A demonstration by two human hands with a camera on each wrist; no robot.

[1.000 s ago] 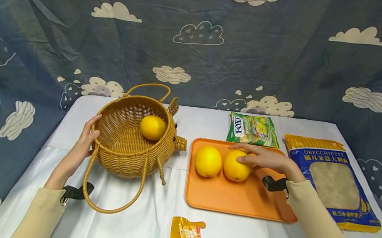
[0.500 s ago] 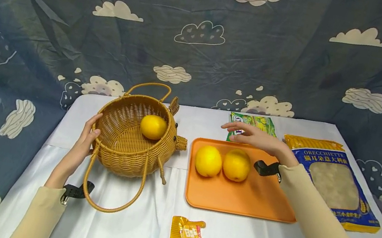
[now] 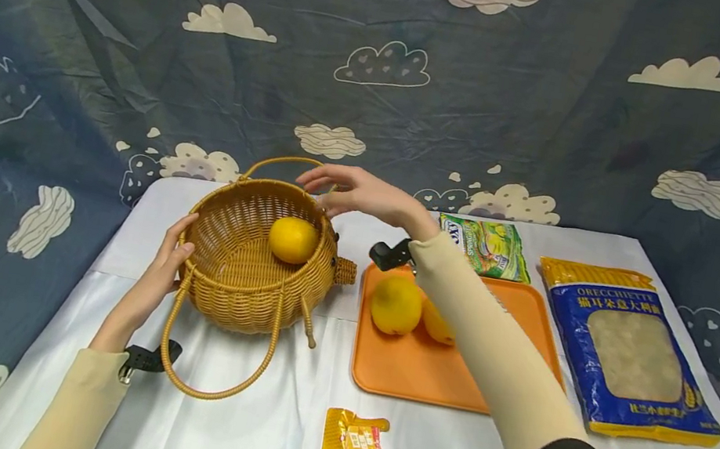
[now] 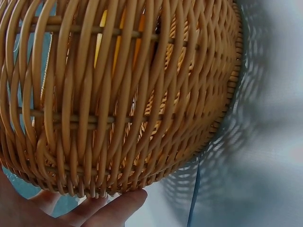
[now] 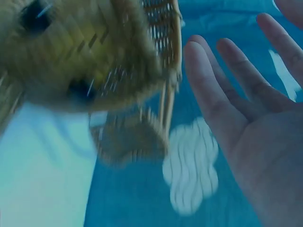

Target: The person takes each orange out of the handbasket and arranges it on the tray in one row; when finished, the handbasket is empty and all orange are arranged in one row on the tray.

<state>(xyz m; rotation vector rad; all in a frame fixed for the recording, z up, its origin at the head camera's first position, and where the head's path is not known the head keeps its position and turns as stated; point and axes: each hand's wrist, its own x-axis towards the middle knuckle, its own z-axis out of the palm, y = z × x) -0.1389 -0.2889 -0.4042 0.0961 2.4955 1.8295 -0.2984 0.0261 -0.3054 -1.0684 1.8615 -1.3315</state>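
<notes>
A pig-shaped wicker basket (image 3: 239, 307) stands at the left of the table with one orange (image 3: 293, 239) inside. My left hand (image 3: 154, 277) rests against its left side, thumb and forefinger at the rim. In the left wrist view, its other fingers (image 4: 120, 208) lie against the outer weave. My right hand (image 3: 375, 197) is over the basket's far right edge, overlapping the ear there. In the right wrist view, its fingers (image 5: 208, 80) are spread and hold nothing, beside the blurred basket (image 5: 128, 52). Two more oranges (image 3: 396, 304) sit on the orange tray (image 3: 392, 373), one partly behind my right forearm.
A green candy bag (image 3: 492, 248) lies behind the tray. To its right is a blue and yellow pasta bag (image 3: 638, 358). A small gold-wrapped snack (image 3: 354, 443) lies in front. One basket handle (image 3: 210, 395) hangs down toward me. A dark cloud-print cloth (image 3: 396, 8) stands behind.
My right hand has let go of the right-hand orange on the tray, lifted, and moved left to the basket. My left hand stays at the basket's side.
</notes>
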